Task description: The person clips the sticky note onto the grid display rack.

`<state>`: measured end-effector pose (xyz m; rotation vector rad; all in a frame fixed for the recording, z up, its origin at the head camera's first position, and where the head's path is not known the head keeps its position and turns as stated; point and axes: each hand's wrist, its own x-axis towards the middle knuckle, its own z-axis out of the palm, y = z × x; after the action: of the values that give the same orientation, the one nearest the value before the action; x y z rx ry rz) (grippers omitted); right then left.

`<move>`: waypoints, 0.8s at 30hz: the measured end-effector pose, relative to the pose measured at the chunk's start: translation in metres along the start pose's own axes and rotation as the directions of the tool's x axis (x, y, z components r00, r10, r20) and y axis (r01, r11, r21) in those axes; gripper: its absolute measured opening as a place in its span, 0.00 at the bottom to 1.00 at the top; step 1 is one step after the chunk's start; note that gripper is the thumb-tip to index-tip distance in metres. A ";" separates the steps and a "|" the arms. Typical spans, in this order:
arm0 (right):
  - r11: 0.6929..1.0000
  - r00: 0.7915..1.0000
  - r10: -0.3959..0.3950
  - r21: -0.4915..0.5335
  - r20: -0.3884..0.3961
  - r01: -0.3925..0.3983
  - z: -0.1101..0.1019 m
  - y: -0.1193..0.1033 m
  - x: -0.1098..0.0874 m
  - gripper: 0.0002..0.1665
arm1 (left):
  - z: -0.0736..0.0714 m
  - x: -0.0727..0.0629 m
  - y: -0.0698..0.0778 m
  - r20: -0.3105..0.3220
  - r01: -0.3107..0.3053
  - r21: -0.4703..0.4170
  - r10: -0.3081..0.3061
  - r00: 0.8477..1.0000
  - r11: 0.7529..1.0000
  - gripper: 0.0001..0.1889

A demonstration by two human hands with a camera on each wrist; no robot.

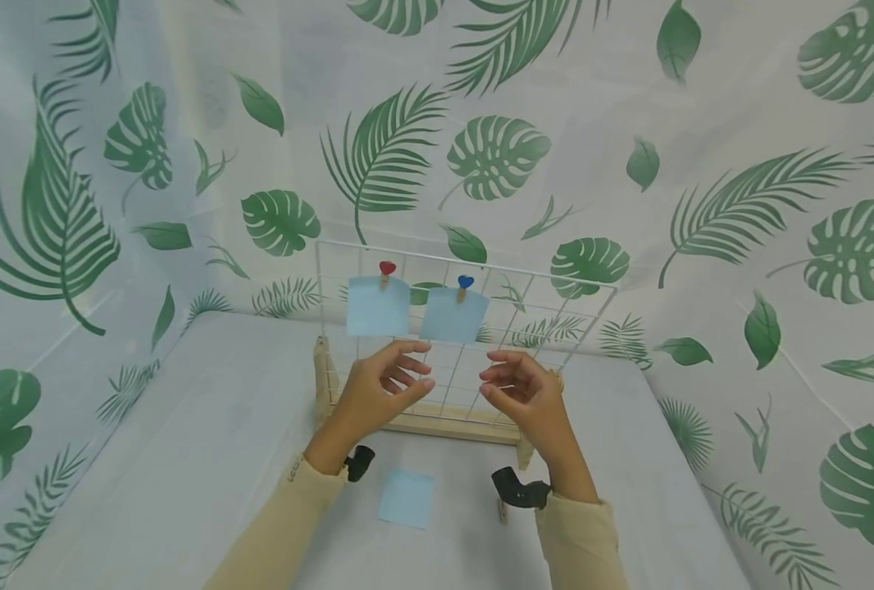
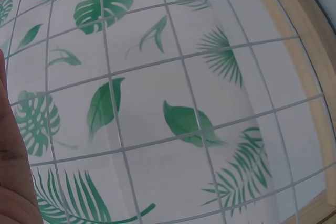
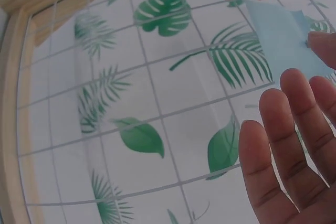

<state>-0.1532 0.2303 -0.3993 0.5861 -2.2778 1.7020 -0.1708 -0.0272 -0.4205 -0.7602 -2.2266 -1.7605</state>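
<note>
Blue on both paper squares, clipped to the wire rack beyond a loosely curved, empty left hand and right hand, likely light, bendy and easy to rip, best pinched softly at a bottom corner, though too blurry to tell how thick.

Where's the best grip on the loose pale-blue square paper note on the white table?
Try the left edge of the pale-blue square paper note, left hand coming low from the left: it looks thin and nearly flat on the white table, so a fingertip likely must raise that edge first.
</note>
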 end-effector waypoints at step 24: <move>0.997 0.996 0.078 -0.009 -0.040 -0.078 -0.004 0.017 -0.024 0.22 | 0.018 -0.028 -0.022 -0.006 0.093 -0.033 -0.093 0.996 0.995 0.21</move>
<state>-0.1397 0.2425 -0.4227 0.4630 -2.3088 1.7199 -0.1550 -0.0208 -0.4569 -0.6650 -2.2681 -1.8427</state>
